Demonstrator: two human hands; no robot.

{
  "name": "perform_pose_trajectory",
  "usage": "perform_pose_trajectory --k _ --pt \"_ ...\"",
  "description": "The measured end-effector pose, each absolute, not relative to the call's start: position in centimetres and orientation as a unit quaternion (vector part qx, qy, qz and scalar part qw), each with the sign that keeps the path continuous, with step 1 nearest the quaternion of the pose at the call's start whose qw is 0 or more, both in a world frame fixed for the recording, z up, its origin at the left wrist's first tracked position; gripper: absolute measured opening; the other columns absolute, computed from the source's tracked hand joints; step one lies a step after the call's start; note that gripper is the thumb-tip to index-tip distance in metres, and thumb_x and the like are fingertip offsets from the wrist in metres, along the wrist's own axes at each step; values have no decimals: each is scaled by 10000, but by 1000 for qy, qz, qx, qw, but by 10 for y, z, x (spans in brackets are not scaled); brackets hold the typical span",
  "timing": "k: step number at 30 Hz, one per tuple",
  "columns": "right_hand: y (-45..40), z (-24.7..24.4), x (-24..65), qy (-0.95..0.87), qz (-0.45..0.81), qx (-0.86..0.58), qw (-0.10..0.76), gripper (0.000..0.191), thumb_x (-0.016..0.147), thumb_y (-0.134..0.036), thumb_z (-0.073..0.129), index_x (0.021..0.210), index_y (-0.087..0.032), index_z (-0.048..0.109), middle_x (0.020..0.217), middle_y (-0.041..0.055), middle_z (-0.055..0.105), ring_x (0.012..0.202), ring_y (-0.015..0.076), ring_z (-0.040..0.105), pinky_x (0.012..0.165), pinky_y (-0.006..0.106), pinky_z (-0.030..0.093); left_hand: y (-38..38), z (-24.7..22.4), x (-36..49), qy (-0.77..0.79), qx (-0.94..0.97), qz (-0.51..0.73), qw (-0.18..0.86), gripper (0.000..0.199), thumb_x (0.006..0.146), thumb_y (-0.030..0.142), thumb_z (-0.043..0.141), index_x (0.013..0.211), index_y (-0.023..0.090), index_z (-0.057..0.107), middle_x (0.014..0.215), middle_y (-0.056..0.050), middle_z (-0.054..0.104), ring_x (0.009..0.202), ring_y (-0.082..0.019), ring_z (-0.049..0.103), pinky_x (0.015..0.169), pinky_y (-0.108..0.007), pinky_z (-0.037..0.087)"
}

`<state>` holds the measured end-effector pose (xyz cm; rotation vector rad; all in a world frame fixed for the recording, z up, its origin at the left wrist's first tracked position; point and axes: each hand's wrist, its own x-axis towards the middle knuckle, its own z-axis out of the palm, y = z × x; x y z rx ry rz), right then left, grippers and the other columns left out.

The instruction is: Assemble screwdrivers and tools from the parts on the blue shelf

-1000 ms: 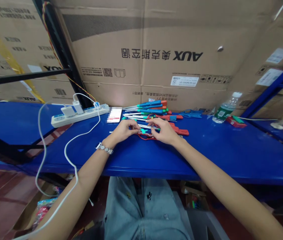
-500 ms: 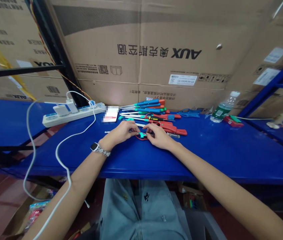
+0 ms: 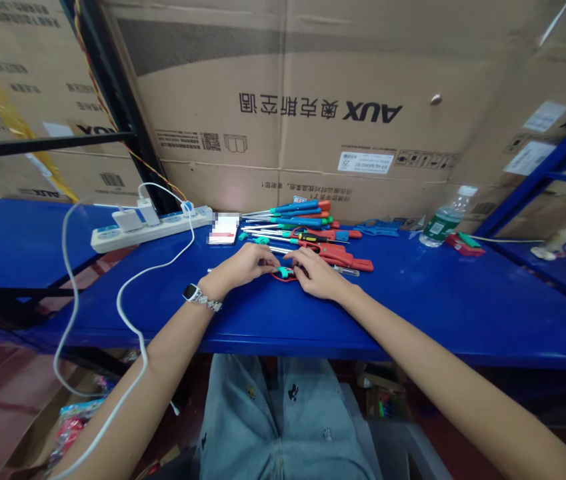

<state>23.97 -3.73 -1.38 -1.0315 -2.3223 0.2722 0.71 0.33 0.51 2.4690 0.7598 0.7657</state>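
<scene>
A small teal piece [image 3: 283, 271] is pinched between the two hands on the blue bench top [image 3: 413, 300], just in front of a heap of tools. The left hand [image 3: 245, 263] is laid palm down, its fingers [image 3: 267, 261] curled in so that the tips meet the teal piece from the left. The right hand [image 3: 315, 273] is set opposite, its fingertips [image 3: 297, 261] closed on the same piece from the right, so that the piece is seen in the narrow gap between both sets of fingertips. A thin red loop [image 3: 283, 277] is seen beneath the piece, resting on the bench and partly covered by the right hand; what it is joined to cannot be told. A watch with a metal band [image 3: 201, 297] is worn on the left wrist.

Just behind the fingers a pile of screwdrivers [image 3: 295, 217] with blue, teal and orange handles is spread, their shafts pointing left. Red-handled pliers [image 3: 343, 257] are laid beside the right hand. A phone [image 3: 223, 230] is placed left of the pile, and a white power strip [image 3: 147, 225] with a white cable [image 3: 127, 313] farther left. A water bottle [image 3: 445, 219] is lying well apart to the right, against cardboard boxes [image 3: 313, 100].
</scene>
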Motion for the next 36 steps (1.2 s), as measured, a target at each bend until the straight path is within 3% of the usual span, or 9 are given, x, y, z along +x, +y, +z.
perform_pose_trajectory --k 15,36 --pt "-38 -11 240 -878 112 -380 268 376 925 -77 423 1260 -158 575 1116 124 563 1020 237 564 951 420 487 3 5 6 275 908 261 178 133 878 242 672 868 210 801 839 -60 723 724 -171 640 713 -307 504" --pt "-35 -16 239 -892 52 -379 239 436 947 -93 392 1342 -191 548 1148 128 566 1041 264 517 967 473 464 -1 8 7 279 901 269 196 123 870 248 679 864 214 797 814 -46 720 704 -168 645 689 -296 507"
